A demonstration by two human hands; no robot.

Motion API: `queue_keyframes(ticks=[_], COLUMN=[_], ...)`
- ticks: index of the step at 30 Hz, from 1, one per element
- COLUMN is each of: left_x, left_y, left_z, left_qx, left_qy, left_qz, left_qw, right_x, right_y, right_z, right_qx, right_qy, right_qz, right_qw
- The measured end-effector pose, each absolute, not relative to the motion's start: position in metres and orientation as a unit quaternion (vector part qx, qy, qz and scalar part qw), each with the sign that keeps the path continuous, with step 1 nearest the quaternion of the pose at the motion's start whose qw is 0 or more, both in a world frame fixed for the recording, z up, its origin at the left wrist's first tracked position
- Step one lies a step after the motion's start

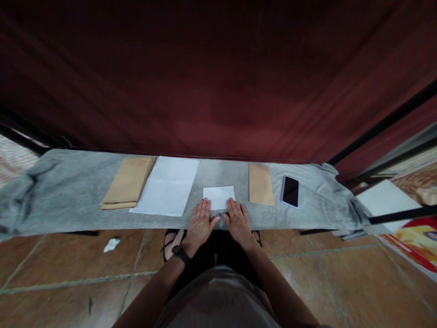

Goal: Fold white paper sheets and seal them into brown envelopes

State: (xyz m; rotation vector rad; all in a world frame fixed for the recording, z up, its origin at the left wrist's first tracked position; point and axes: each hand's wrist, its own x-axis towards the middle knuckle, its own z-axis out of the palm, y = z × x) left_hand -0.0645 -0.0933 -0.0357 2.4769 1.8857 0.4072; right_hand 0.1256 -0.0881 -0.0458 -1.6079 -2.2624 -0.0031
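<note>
A small white rectangle of paper, seemingly folded, lies flat on the grey cloth in front of me. The fingertips of my left hand rest on its near left corner, fingers stretched out flat. On the near right corner lie the fingertips of my right hand, flat as well. Both thumbs point inward toward each other just below the paper's near edge. To the left is a stack of white sheets with a crease across it. A single brown envelope lies to the right of my right hand.
A pile of brown envelopes sits left of the white sheets. A phone with a dark screen lies at the right. The grey cloth covers a narrow table, with a dark red curtain behind and black bars at the right.
</note>
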Motion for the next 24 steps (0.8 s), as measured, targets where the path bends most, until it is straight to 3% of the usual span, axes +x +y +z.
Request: queue_keyframes(ticks=[9, 16, 24], left_x=[-0.069, -0.07, -0.067], left_y=[-0.094, -0.092, -0.092], left_z=[-0.038, -0.038, -0.028], left_qx=[0.783, 0.786, 0.776], left_qy=[0.604, 0.604, 0.621], left_qz=[0.151, 0.135, 0.11], left_qw=[-0.003, -0.006, 0.005], right_x=[0.126, 0.087, 0.093], right_y=[-0.075, -0.045, -0.036], right_z=[-0.031, -0.028, -0.042], right_qx=[-0.61, -0.529, -0.538], right_qy=[-0.77, -0.825, -0.827], right_qz=[0.028, 0.093, 0.054], right_qw=[0.186, 0.173, 0.153])
